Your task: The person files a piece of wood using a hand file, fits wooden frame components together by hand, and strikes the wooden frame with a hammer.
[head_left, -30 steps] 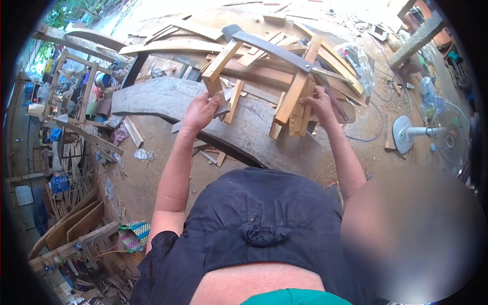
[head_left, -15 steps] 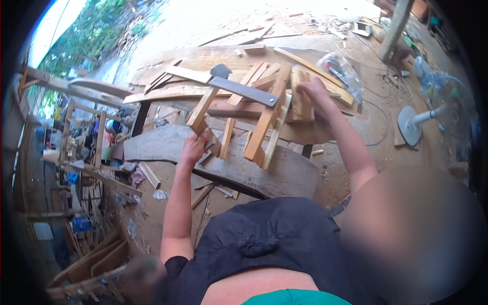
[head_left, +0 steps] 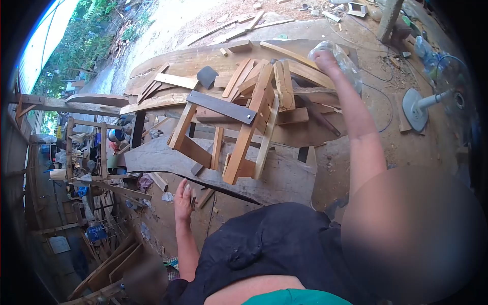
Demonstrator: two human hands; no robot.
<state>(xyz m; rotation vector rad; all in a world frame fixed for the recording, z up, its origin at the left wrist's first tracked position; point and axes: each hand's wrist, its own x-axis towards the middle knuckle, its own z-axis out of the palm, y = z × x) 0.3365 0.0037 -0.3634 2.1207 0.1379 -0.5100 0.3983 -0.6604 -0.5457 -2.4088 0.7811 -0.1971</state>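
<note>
My left hand (head_left: 183, 202) is off the bench edge, apart from the wood, fingers stretched up; a small dark thing shows beside them, too small to name. A wooden stool-like frame (head_left: 244, 147) lies tilted on the bench, with a dark flat slat (head_left: 222, 107) across its legs and a screw or nail head at one end. My right hand (head_left: 328, 61) is at the clear plastic bag (head_left: 345, 63) on the far right, fingers curled; what they grip is hidden. Beside the frame stands a thick wooden block (head_left: 283, 86).
Loose wood strips (head_left: 175, 80) and offcuts lie over the wide plank bench (head_left: 152, 68). A grey plank (head_left: 284, 170) runs along the near side. To the right stands a fan base (head_left: 417, 109) with cables on the ground. Racks of scrap wood (head_left: 104, 152) fill the left.
My left hand has let go of the frame and drawn back toward me. My right hand has released the wooden block and moved up and right to the bag. The frame has shifted slightly.
</note>
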